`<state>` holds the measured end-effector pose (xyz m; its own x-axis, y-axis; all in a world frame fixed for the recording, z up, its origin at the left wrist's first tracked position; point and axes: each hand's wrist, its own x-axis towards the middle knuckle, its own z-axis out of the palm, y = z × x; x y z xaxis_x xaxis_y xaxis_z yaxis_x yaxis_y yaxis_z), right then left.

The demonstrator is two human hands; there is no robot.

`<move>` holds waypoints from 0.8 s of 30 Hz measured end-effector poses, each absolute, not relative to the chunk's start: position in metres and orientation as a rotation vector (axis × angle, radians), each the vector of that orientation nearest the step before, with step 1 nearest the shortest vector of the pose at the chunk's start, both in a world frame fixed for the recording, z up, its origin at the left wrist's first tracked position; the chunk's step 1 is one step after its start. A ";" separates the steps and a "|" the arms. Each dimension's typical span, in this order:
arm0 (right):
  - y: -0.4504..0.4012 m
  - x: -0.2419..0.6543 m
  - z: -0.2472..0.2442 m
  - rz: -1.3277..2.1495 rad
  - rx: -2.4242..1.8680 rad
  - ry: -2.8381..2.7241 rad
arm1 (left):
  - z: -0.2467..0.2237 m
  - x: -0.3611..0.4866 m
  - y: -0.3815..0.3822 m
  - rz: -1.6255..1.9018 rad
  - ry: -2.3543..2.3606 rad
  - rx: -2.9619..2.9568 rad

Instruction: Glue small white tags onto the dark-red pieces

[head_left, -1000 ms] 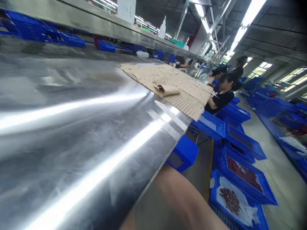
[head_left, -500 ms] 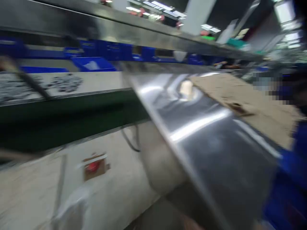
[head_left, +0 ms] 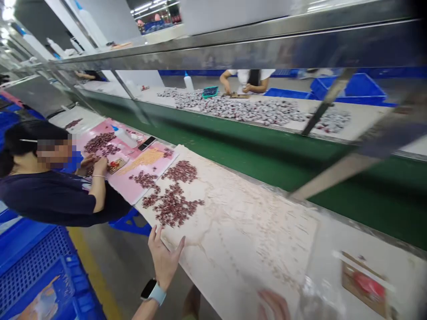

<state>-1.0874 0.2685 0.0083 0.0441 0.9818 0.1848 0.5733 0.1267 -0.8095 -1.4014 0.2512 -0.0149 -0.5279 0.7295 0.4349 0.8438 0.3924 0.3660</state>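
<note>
My left hand (head_left: 164,258), with a watch (head_left: 153,291) on its wrist, is at the near edge of the white table (head_left: 230,240). Its fingers are spread and hold nothing. Just beyond its fingertips lie piles of small dark red pieces (head_left: 175,206). At the bottom of the view, my right hand (head_left: 275,304) shows only blurred fingers over the table, apart from each other with nothing between them. To its right lies a brown card with a red item (head_left: 365,284), beside clear plastic (head_left: 316,300).
A co-worker (head_left: 50,191) sits at the left by a pink mat (head_left: 133,178) with more pieces. Blue crates (head_left: 43,271) stand lower left. Beyond the green belt (head_left: 233,153), another person's hands (head_left: 247,88) work near whitish pieces. A metal post (head_left: 333,178) slants at the right.
The view has swung from the metal table to the white table with the red pieces. My left hand now shows clearly, and fingers of my right hand show at the bottom.
</note>
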 end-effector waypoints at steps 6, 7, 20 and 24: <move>0.368 -1.302 -0.046 0.655 -1.283 -2.064 | -0.043 -1.500 0.284 -0.460 -2.479 -1.796; 0.378 -1.325 -0.054 0.628 -1.304 -2.087 | -0.046 -1.508 0.287 -0.432 -2.470 -1.843; 0.385 -1.405 -0.061 0.571 -1.572 -1.923 | -0.043 -1.601 0.320 -0.648 -2.417 -1.925; 0.374 -1.426 -0.070 0.491 -1.669 -1.901 | -0.049 -1.620 0.309 -0.704 -2.657 -1.576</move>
